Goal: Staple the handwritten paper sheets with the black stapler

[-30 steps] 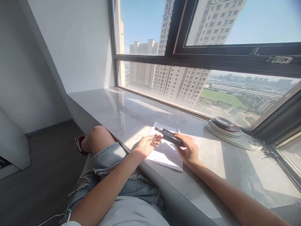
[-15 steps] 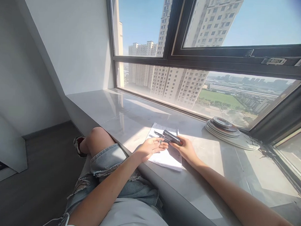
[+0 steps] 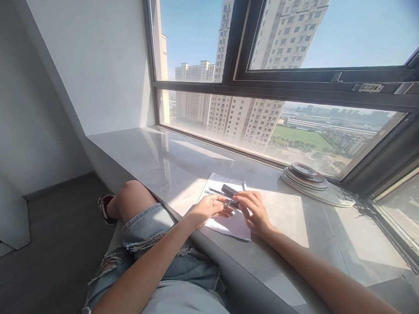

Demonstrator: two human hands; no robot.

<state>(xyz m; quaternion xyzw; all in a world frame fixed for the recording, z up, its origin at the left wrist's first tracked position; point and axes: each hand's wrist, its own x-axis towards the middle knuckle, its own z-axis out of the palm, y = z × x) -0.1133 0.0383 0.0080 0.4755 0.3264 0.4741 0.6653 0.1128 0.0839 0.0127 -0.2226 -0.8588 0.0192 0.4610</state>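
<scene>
From the head view: the right hand (image 3: 257, 212) has its fingers closed on a black case (image 3: 230, 190), held over a white sheet (image 3: 232, 227) on the sill (image 3: 282, 223), at ten o'clock from the palm. And the left hand (image 3: 206, 211) meets it from eight o'clock, fingers bent, a small grey piece by the tips; ring or held part, can't tell, nor whether it grips. Plates (image 3: 306, 179) sit stacked at two o'clock. I'd call it midway: case in grip, not set down; what's left doesn't show.
</scene>
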